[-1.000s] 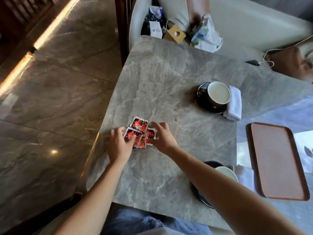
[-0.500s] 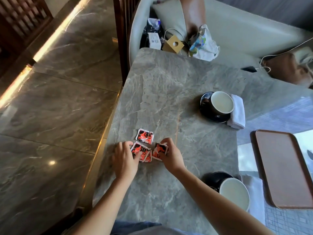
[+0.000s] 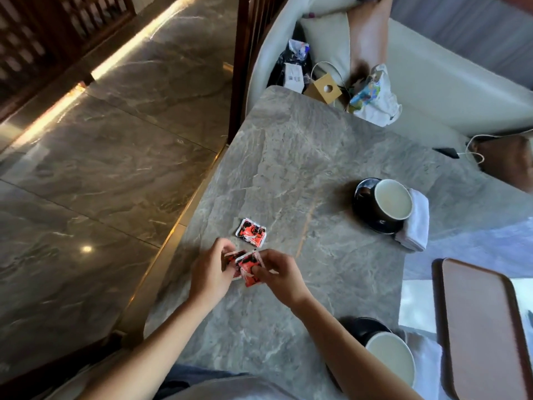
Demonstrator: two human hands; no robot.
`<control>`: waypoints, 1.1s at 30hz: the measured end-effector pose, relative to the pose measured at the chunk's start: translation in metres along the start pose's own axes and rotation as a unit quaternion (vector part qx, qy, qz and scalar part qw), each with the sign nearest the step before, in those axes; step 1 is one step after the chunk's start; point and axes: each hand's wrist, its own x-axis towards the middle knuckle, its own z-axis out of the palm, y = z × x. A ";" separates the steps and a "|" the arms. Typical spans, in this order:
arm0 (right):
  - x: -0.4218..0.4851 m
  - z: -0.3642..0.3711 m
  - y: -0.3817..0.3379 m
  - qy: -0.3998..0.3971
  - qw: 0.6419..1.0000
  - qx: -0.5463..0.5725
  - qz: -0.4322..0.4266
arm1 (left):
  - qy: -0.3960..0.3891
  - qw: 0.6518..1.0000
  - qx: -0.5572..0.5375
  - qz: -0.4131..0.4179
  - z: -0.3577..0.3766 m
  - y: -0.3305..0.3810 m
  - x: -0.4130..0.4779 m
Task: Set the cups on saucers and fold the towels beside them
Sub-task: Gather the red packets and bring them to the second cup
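Note:
A dark cup (image 3: 392,201) with a pale inside stands on a black saucer (image 3: 364,194) at the table's right, a folded white towel (image 3: 414,225) touching it. A second cup (image 3: 391,360) on a black saucer (image 3: 359,327) sits near the front right edge, a white towel (image 3: 424,346) beside it, partly hidden by my right forearm. My left hand (image 3: 210,272) and right hand (image 3: 276,271) meet above the table, both pinching small red-and-black packets (image 3: 246,265). One more packet (image 3: 251,232) lies flat just beyond them.
The grey marble table (image 3: 302,157) ends close on the left, above a glossy stone floor. A brown tray (image 3: 481,324) lies at the right. A pale sofa behind holds a cardboard box (image 3: 323,88), bags, a cable and a person's leg (image 3: 367,33).
Both hands have lifted the gathered packets off the table and drawn them toward me; one packet stays lying flat. The view has shifted, showing more of the sofa.

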 end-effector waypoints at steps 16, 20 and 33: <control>0.013 0.024 -0.004 0.000 0.989 -0.146 -0.031 | -0.059 0.796 -0.515 -0.313 -0.019 0.002 -0.008; 0.006 0.018 0.017 -0.008 0.929 -0.368 -0.016 | -0.047 0.779 -0.535 -0.323 -0.031 -0.011 -0.005; 0.004 0.032 -0.009 0.059 0.998 0.002 0.001 | -0.049 0.778 -0.530 -0.335 -0.018 0.002 -0.007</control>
